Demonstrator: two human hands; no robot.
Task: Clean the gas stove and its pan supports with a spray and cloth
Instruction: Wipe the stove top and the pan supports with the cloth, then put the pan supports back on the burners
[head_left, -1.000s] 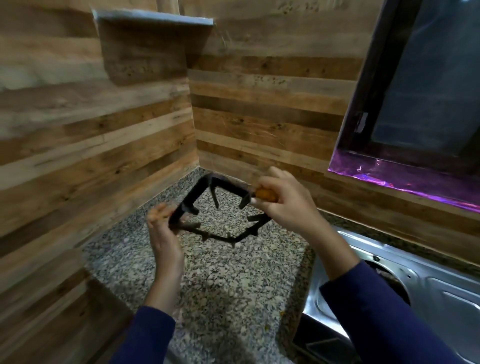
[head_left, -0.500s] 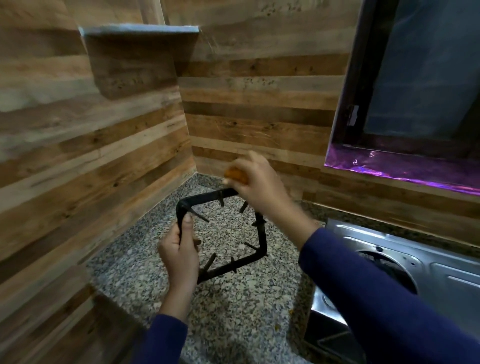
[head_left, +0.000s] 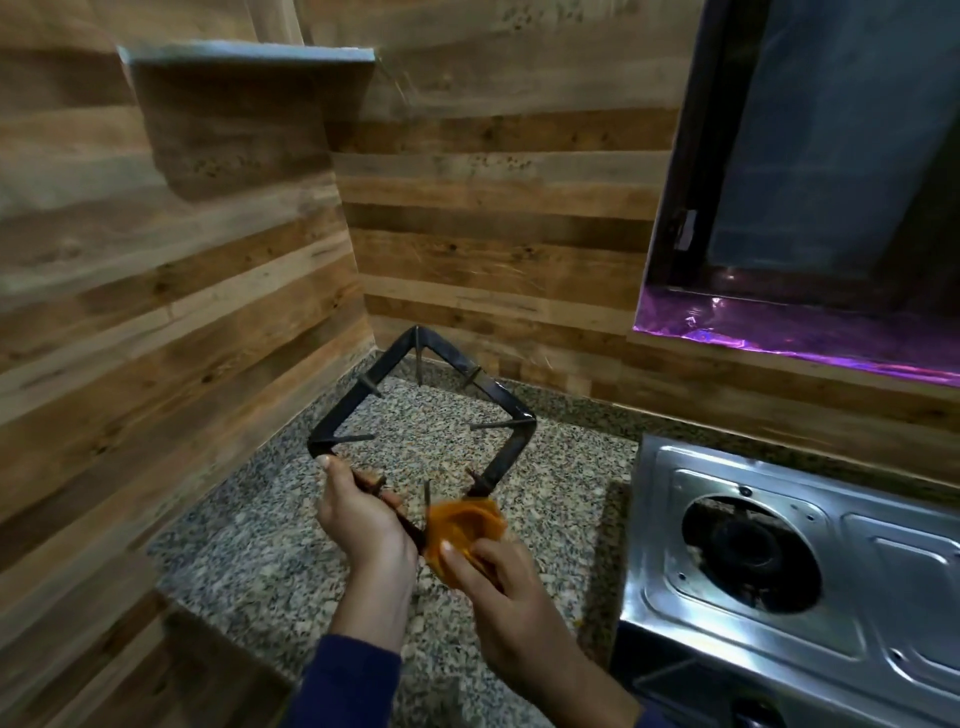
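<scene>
The right hand (head_left: 511, 597) now pinches the orange cloth (head_left: 465, 525) against the near corner of the pan support (head_left: 511, 452), having come down from the far bar where it was half a second ago. The left hand (head_left: 363, 519) (just beside it) grips the near-left bar, holding the frame tilted above the granite desk (head_left: 545, 467). The gas stove (head_left: 883, 649) stands to the right.

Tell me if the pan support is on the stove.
Off: left hand holds the pan support over the counter, beside the stove.
</scene>
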